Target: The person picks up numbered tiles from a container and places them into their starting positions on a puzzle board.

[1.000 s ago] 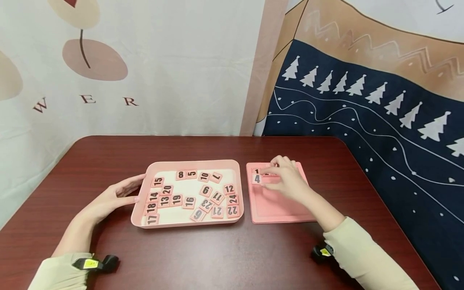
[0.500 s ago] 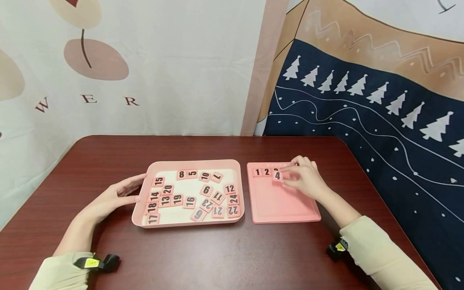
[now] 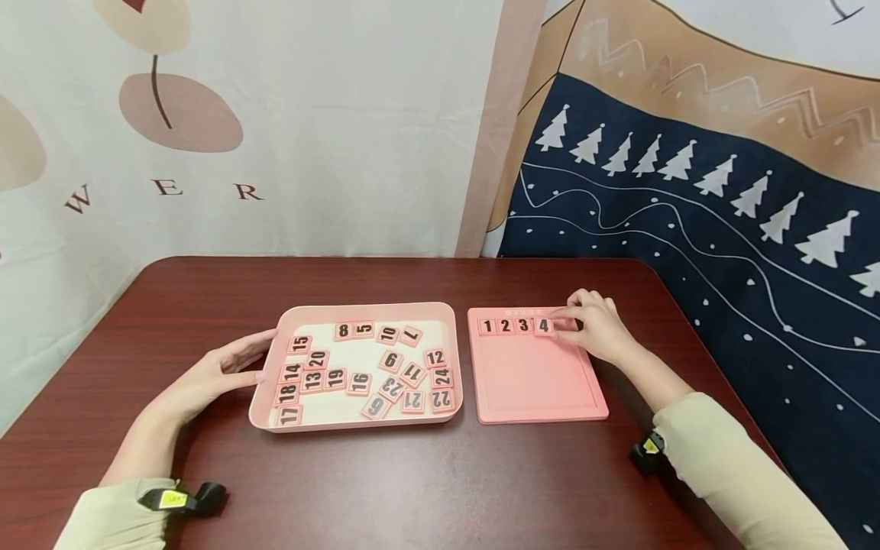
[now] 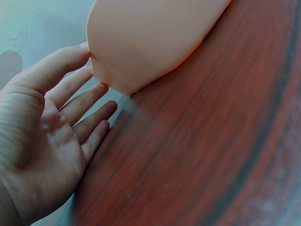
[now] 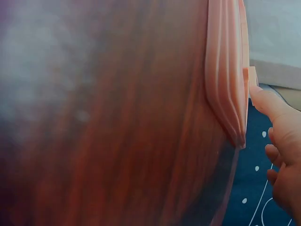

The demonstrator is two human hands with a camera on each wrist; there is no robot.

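Observation:
My right hand (image 3: 600, 327) pinches the number 4 tile (image 3: 543, 326) between thumb and fingertips at the top of the pink square board (image 3: 539, 389). In the right wrist view the tile (image 5: 251, 82) stands edge-on above the board's rim, under the thumb. Tiles 1 (image 3: 487, 327), 2 (image 3: 505, 326) and 3 (image 3: 523, 326) lie in a row directly left of it. At the pink tray's (image 3: 270, 359) left wall, my left hand (image 3: 199, 380) touches with thumb and fingertips, its fingers (image 4: 84, 102) extended and spread in the left wrist view.
Several number tiles lie loose inside the tray, such as 16 (image 3: 359, 383), 8 (image 3: 343, 331) and 12 (image 3: 435, 357), turned various ways. A narrow strip of the brown table (image 3: 440, 481) separates tray and board. Printed cloths (image 3: 344, 137) hang behind the table.
My right hand has carried the 4 tile rightward along the row, from below the 1 to just right of the 3. The left hand stays at the tray.

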